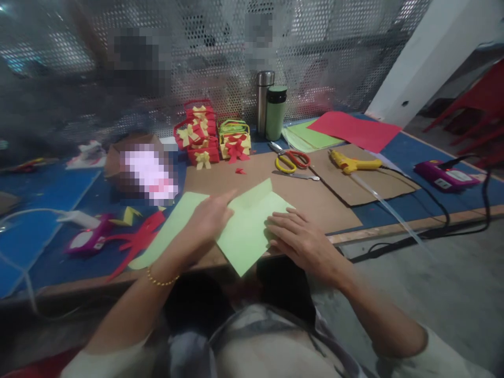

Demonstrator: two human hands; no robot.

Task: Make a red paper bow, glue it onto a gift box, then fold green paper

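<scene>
A folded light green paper (246,239) lies at the table's front edge, one corner jutting over it. My left hand (210,218) is at the paper's left side, its index finger stretched along a raised flap; the other fingers are curled and blurred. My right hand (295,239) lies with its fingers spread on the paper's right edge. Another light green sheet (177,228) lies partly under my left hand and forearm. Brown cardboard (252,170) is beneath the folded paper.
Scissors (291,160) and a yellow glue gun (354,164) lie beyond my right hand. Small red baskets (202,139), a green bottle (276,113) and a steel flask (263,105) stand at the back. Purple power strips (447,174) sit at both sides, with trailing cables.
</scene>
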